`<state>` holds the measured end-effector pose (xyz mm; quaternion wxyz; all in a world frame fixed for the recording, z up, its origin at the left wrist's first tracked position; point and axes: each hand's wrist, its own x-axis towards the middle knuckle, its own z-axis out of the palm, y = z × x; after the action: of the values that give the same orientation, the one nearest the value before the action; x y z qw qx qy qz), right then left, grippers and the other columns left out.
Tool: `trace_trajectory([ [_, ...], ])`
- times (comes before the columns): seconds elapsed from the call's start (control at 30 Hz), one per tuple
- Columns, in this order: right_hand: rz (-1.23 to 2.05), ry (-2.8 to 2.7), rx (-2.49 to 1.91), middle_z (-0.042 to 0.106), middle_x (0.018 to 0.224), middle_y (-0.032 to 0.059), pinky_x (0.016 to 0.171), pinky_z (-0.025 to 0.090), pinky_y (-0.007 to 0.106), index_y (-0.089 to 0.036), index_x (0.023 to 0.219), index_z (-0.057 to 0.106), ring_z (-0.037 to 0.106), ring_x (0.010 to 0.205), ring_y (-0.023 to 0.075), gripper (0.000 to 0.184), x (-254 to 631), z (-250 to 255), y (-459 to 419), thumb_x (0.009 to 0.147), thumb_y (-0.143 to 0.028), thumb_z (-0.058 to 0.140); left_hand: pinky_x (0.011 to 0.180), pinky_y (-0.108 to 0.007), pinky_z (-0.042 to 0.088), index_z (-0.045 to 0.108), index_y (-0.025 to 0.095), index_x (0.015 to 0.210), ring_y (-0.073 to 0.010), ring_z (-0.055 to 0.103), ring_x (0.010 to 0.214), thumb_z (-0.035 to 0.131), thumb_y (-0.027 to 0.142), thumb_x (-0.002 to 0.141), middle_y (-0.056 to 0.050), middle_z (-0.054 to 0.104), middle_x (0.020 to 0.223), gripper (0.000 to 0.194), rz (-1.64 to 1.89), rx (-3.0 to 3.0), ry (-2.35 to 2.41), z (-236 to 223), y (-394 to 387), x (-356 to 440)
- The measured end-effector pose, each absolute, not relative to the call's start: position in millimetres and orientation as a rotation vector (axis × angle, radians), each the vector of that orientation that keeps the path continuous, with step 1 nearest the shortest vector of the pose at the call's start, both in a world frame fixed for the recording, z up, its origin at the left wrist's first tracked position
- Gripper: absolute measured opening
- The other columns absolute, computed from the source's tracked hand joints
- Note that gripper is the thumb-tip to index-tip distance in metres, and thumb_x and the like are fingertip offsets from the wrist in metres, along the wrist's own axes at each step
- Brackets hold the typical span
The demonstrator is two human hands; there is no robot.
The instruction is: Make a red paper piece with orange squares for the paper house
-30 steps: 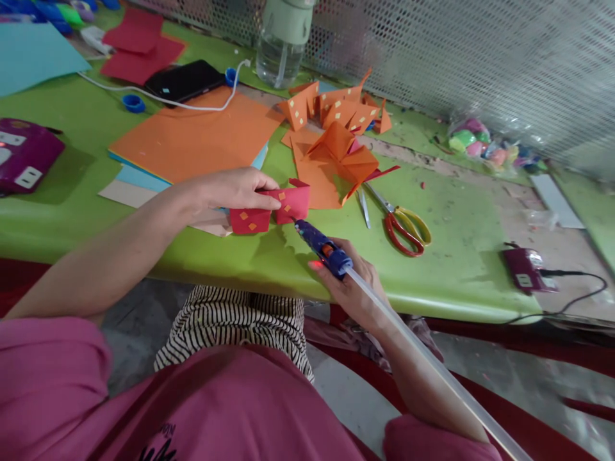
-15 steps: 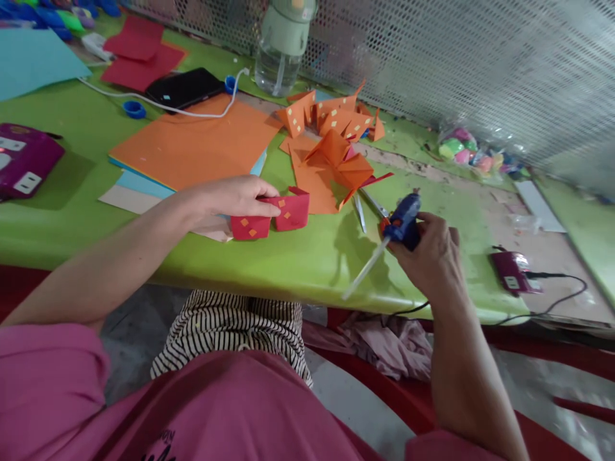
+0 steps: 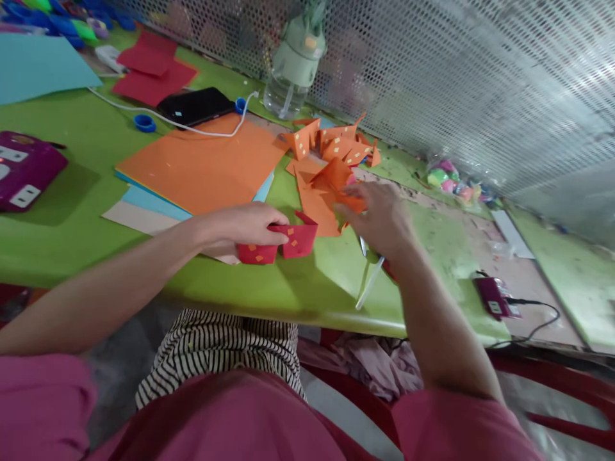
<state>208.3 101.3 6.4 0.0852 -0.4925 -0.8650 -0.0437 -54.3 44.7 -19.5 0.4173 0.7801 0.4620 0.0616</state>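
My left hand [image 3: 254,227] is closed on a folded red paper piece [image 3: 300,241] dotted with small orange diamonds, close to the table's front edge. My right hand [image 3: 379,214] is over the folded orange paper [image 3: 331,176], thumb and fingers apart; whether the fingertips touch it I cannot tell. Under my right wrist lie the scissors [image 3: 363,247], mostly covered. A clear glue stick [image 3: 369,285] pokes out beside the forearm, which hides the glue gun itself. Behind stand orange paper shapes [image 3: 336,142] with pale yellow diamonds.
Orange sheets [image 3: 206,163] are stacked left of centre, with a black phone [image 3: 196,107] and white cable behind. A water bottle [image 3: 293,70] stands by the perforated metal panel [image 3: 432,83]. Purple power strips [image 3: 29,169] sit at both sides, one with a cord [image 3: 533,301].
My right hand has set the glue gun down by the scissors and let go, then moved left and back to the folded orange paper. My left hand keeps the red paper piece.
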Motion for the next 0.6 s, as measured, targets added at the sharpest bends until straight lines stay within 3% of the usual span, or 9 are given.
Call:
trace_trajectory([
  [0.13, 0.089, -2.642, -1.417, 0.067, 0.119, 0.0153, 0.098, 0.047, 0.051, -0.018, 0.117, 0.058, 0.061, 0.112, 0.0335, 0.039, 147, -26, 130, 0.085, -0.039, 0.060, 0.055, -0.025, 0.032, 0.065, 0.019, 0.086, -0.0135, 0.054, 0.062, 0.052, 0.038, 0.084, -0.001, 0.063, 0.071, 0.023, 0.185, 1.927, 1.126, -19, 42, -55],
  [0.27, 0.078, -2.659, -1.623, 0.062, 0.124, 0.0222, 0.099, 0.045, 0.052, -0.010, 0.124, 0.052, 0.058, 0.115, 0.0374, 0.047, 142, -38, 142, 0.079, -0.024, 0.056, 0.053, -0.026, 0.031, 0.063, 0.020, 0.081, -0.0123, 0.052, 0.054, 0.052, 0.034, 0.085, -0.001, 0.060, 0.063, 0.019, 0.197, 1.929, 1.096, -19, 40, -55],
  [0.37, 0.016, -2.648, -1.684, 0.060, 0.125, 0.0214, 0.091, 0.049, 0.051, -0.013, 0.127, 0.048, 0.060, 0.109, 0.0364, 0.051, 149, -35, 143, 0.076, -0.016, 0.052, 0.053, -0.026, 0.031, 0.065, 0.019, 0.082, -0.0125, 0.053, 0.053, 0.051, 0.033, 0.085, -0.001, 0.061, 0.063, 0.020, 0.190, 1.961, 1.075, -19, 41, -55],
  [0.6, -0.077, -2.788, -1.750, 0.061, 0.120, 0.0181, 0.084, 0.050, 0.048, -0.018, 0.122, 0.056, 0.063, 0.102, 0.0350, 0.036, 144, -21, 137, 0.087, -0.021, 0.046, 0.051, -0.027, 0.030, 0.064, 0.020, 0.081, -0.0128, 0.053, 0.052, 0.050, 0.035, 0.087, -0.002, 0.063, 0.064, 0.021, 0.192, 1.970, 1.076, -25, 43, -56],
])
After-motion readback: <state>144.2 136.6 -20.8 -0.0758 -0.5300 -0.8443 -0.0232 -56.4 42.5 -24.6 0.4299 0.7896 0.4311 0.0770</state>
